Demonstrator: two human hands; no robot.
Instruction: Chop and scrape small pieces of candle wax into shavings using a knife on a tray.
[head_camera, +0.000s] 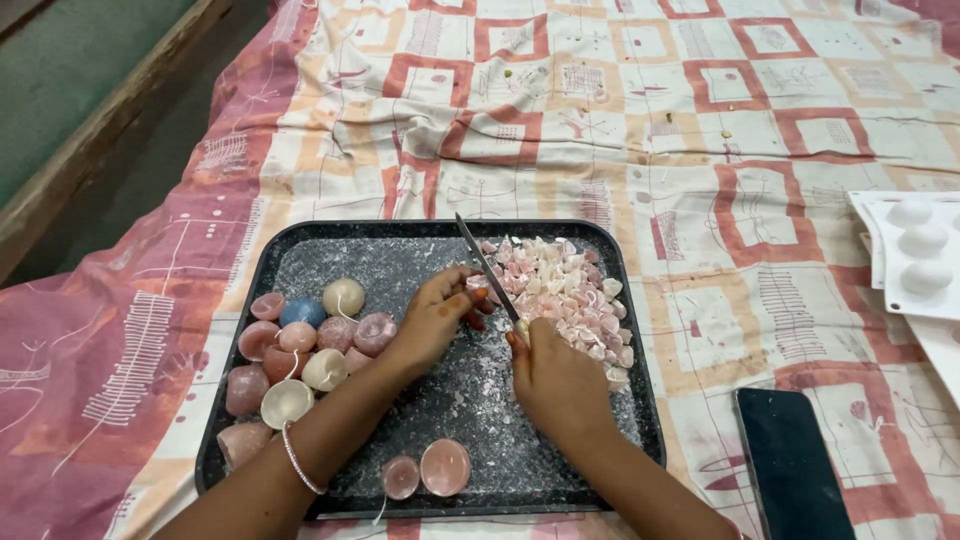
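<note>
The right hand is closed around the handle of a knife; the handle is fully hidden inside the fist, and only the narrow blade shows, rising up and to the left over the dark speckled tray. The left hand is curled, fingertips pinching a small wax piece against the tray floor just beside the blade; most of this piece is covered by the fingers, so its shape and colour cannot be determined. A bracelet sits on the left wrist. A heap of pink and white wax chips lies in the tray's upper right area, touching the right hand's knuckles; the lower part of the heap is concealed behind that hand. A cluster of round candles, pink, blue and cream, occupies the tray's left side, and two further candles rest near the front rim. The tray stands on a patterned bedsheet. At right, a white mould and a dark phone are both cut off by the picture edge. Both forearms are cropped at the bottom.
</note>
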